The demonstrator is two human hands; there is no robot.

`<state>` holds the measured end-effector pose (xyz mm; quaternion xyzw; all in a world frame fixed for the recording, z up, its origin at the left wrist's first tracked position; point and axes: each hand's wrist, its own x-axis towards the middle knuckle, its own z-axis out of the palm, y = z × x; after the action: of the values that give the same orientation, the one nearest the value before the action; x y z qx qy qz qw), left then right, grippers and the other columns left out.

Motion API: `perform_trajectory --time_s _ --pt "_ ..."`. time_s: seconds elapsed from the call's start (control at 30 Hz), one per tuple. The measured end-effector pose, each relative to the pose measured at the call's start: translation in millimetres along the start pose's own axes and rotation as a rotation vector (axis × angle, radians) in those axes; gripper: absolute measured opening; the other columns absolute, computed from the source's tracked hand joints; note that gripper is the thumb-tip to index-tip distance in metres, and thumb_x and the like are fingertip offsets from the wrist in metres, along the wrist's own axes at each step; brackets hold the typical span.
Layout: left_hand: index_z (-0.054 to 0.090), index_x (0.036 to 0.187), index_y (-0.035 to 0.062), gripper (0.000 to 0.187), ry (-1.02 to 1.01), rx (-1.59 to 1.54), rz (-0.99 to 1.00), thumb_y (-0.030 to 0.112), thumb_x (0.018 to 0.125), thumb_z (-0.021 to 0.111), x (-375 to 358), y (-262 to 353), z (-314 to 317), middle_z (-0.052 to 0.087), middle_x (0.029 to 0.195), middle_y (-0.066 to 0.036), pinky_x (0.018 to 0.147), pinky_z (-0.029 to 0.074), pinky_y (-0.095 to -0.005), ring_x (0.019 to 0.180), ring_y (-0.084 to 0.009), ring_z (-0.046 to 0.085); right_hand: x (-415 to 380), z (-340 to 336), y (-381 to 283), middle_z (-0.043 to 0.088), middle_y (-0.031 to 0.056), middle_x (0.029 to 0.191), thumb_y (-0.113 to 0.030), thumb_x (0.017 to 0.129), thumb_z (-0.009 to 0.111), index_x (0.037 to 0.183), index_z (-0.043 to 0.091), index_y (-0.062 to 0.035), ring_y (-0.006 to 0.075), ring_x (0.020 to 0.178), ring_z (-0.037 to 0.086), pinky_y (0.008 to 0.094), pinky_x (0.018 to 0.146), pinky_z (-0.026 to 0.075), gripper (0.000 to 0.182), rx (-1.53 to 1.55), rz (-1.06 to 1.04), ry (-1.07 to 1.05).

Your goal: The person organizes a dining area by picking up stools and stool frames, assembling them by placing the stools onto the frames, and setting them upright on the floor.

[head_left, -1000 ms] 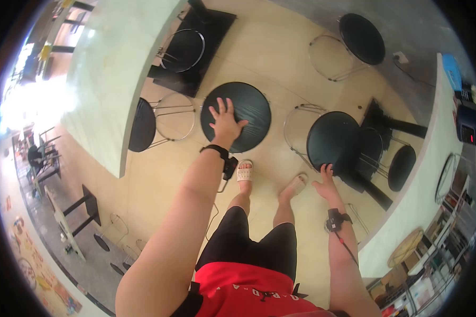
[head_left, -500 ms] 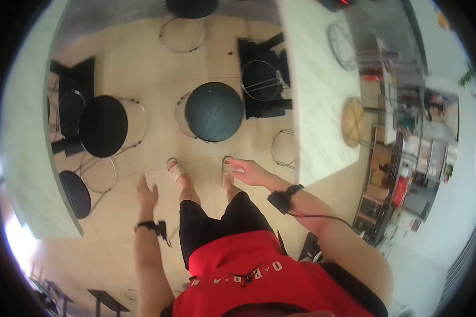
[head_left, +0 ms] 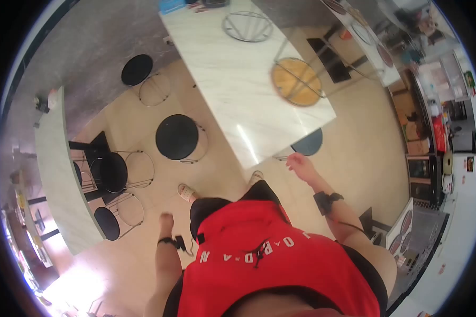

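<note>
My right hand (head_left: 301, 167) is held in front of me at the right, with its fingers loosely bent and nothing visible in them. It is nearest to the corner of the marble-patterned table (head_left: 238, 116) and a dark stool seat (head_left: 308, 142) partly under that table. My left hand (head_left: 165, 224) hangs at my left side over the tiled floor; it is small and blurred, so its fingers do not show clearly. Each wrist wears a black strapped device. Ahead of my feet stands a round black stool (head_left: 177, 137).
An upturned stool with a wooden seat (head_left: 296, 82) rests on the marble-patterned table. At the left is another long table (head_left: 63, 185) with black stools (head_left: 111, 171) beside it. One more black stool (head_left: 137, 70) stands near the grey wall. Shelves with boxes (head_left: 415, 113) line the right.
My view has turned right and shifted, so the marble-patterned table now lies ahead of me. My right hand has moved right, beside the table's corner; my left hand has dropped lower.
</note>
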<state>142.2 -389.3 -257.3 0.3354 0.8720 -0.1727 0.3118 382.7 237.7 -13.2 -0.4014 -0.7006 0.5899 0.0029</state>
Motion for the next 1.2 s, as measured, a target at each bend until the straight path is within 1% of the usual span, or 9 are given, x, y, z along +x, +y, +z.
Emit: perform_trajectory --time_s 0.07,0.13,0.3,0.5,0.6,0.7,0.83,1.0,1.2 --pt "0.065 0.109 -0.0002 0.035 0.129 -1.086 -0.450 0.024 0.084 0.057 36.2 59.8 -91.5 0.069 0.102 -0.021 0.086 0.051 -0.0415 0.099 -0.0335 0.066 -45.4 -29.5 20.8 0.067 0.0085 0.089 -0.021 0.089 0.061 0.102 0.063 0.0000 0.0179 0.079 0.065 0.0311 0.073 0.052 0.025 -0.016 0.067 -0.064" --pt "0.065 0.109 0.0031 0.034 0.279 -0.924 -0.171 0.028 0.086 0.060 55.8 145.7 -201.0 0.069 0.105 -0.019 0.087 0.051 -0.0413 0.100 -0.0319 0.066 -96.6 -60.1 23.7 0.069 0.0133 0.094 -0.029 0.088 0.064 0.108 0.063 -0.0008 0.0241 0.084 0.066 0.0350 0.077 0.053 0.034 -0.361 0.064 -0.075" --pt "0.063 0.094 0.0035 0.020 0.252 -0.877 0.524 0.022 0.089 0.058 85.1 340.6 -371.0 0.066 0.081 -0.015 0.073 0.051 -0.0355 0.077 -0.0260 0.064 -161.9 -120.6 47.1 0.069 0.0171 0.099 -0.031 0.087 0.064 0.113 0.063 -0.0016 0.0282 0.090 0.067 0.0372 0.081 0.053 0.039 -0.303 0.274 -0.016" --pt "0.060 0.093 0.0024 0.018 0.105 -1.073 0.749 0.018 0.085 0.063 110.8 499.9 -445.5 0.063 0.078 -0.013 0.071 0.050 -0.0360 0.071 -0.0284 0.060 -196.8 -171.6 90.3 0.069 0.0147 0.098 -0.024 0.089 0.063 0.113 0.062 -0.0006 0.0236 0.091 0.066 0.0350 0.082 0.052 0.034 -0.092 0.295 0.286" --pt "0.059 0.103 0.0043 0.024 0.250 -0.980 0.792 0.019 0.084 0.063 135.9 560.9 -456.3 0.065 0.096 -0.012 0.077 0.051 -0.0373 0.088 -0.0282 0.062 -229.9 -191.0 104.1 0.067 0.0089 0.095 -0.017 0.091 0.060 0.111 0.060 0.0020 0.0169 0.085 0.064 0.0298 0.078 0.051 0.028 -0.080 0.371 0.391" --pt "0.052 0.116 0.0017 0.043 0.439 -0.706 0.656 0.024 0.082 0.066 167.2 593.4 -473.6 0.058 0.120 -0.018 0.095 0.045 -0.0416 0.114 -0.0322 0.053 -244.0 -178.4 151.0 0.067 0.0088 0.093 -0.017 0.092 0.058 0.111 0.060 0.0010 0.0174 0.083 0.064 0.0298 0.077 0.051 0.026 0.191 0.450 0.500" --pt "0.026 0.142 -0.0110 0.100 0.643 -0.298 0.222 0.051 0.077 0.067 227.7 647.5 -468.7 0.021 0.152 -0.029 0.119 0.009 -0.0462 0.144 -0.0414 0.013 -238.0 -182.9 181.8 0.067 0.0094 0.095 -0.017 0.093 0.058 0.111 0.060 0.0006 0.0176 0.084 0.064 0.0303 0.074 0.052 0.025 0.299 0.607 0.379" --pt "0.007 0.149 -0.0103 0.123 0.492 -0.373 -0.135 0.069 0.073 0.063 224.8 693.8 -490.8 0.002 0.159 -0.025 0.119 0.001 -0.0443 0.148 -0.0375 -0.002 -211.1 -276.8 195.2 0.071 0.0137 0.090 -0.027 0.090 0.062 0.111 0.063 -0.0011 0.0236 0.087 0.069 0.0357 0.077 0.054 0.033 0.152 0.565 0.237" --pt "-0.001 0.151 -0.0049 0.131 0.400 -0.334 -0.233 0.075 0.070 0.063 230.3 701.7 -501.3 -0.004 0.160 -0.022 0.119 -0.001 -0.0444 0.149 -0.0332 -0.008 -173.5 -468.6 279.7 0.070 0.0146 0.091 -0.028 0.089 0.063 0.105 0.066 -0.0024 0.0239 0.086 0.068 0.0354 0.078 0.053 0.030 -0.057 0.395 0.291"
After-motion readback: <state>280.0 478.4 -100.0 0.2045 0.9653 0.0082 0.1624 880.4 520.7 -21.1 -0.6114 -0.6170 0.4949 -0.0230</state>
